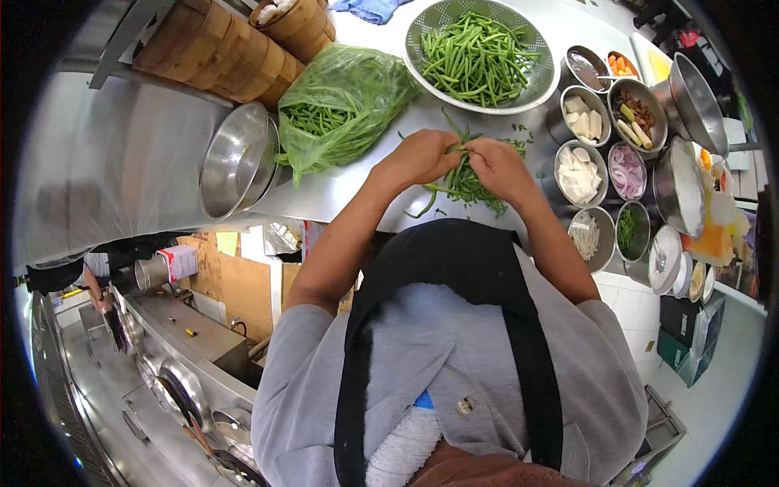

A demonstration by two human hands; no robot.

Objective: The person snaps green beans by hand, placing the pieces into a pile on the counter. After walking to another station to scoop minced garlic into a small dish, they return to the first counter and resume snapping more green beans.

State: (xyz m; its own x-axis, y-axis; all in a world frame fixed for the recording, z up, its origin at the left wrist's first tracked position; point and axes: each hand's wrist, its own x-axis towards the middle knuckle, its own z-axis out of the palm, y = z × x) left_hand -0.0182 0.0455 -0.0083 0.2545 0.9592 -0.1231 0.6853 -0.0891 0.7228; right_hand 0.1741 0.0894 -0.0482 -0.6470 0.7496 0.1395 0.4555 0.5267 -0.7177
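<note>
- Steel kitchen surface [341,191], head view: colander [422,49] of green beans at the far edge.
- Just nearer than the colander, left hand [419,158] and right hand [501,166] pinch one bean bunch [461,174] together.
- Beans look light, thin and snappable; grip near the tips.

Both hands [462,162] cover the bean stems [459,148] they pinch, so the grip itself is hidden. The bamboo steamers [235,49] run off the top edge, and the blue cloth [369,8] is cut there too.
</note>
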